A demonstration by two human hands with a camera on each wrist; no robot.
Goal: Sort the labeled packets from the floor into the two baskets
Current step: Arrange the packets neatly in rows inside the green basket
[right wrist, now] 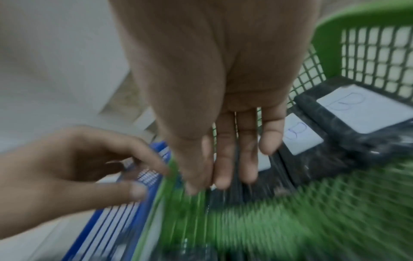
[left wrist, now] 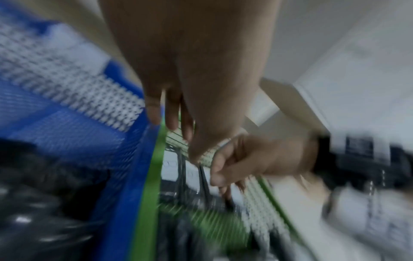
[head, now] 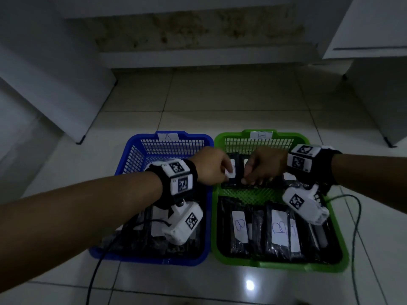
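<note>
— What can you read, starting nearest us?

— Past a lamp glare point(head: 250, 285) on the glossy white tiled floor point(head: 198, 282), the green basket point(head: 259, 264) has a near row of black packets point(head: 239, 226) whose white labels carry a handwritten "B". The blue basket point(head: 154, 258), at its 9 o'clock and touching it, holds dark packets too, but a wrist camera point(head: 185, 223) covers their labels.

— And the hands?

— Both are over the green basket's far half. The right hand point(head: 264, 166) has its grip pinched on the top edge of an upright packet point(left wrist: 205, 187). The left hand point(head: 211, 168), at its 9 o'clock, has a loose grip, fingers spread, holding nothing. Both wrist views are badly blurred.

— Farther back?

— A paper tag point(head: 168, 136) reading "A" on the blue rim; the green basket's tag point(head: 261, 134) is too faint to read. At 12 o'clock, a stained wall point(head: 198, 31) between white cabinets point(head: 55, 84), all dim.
</note>
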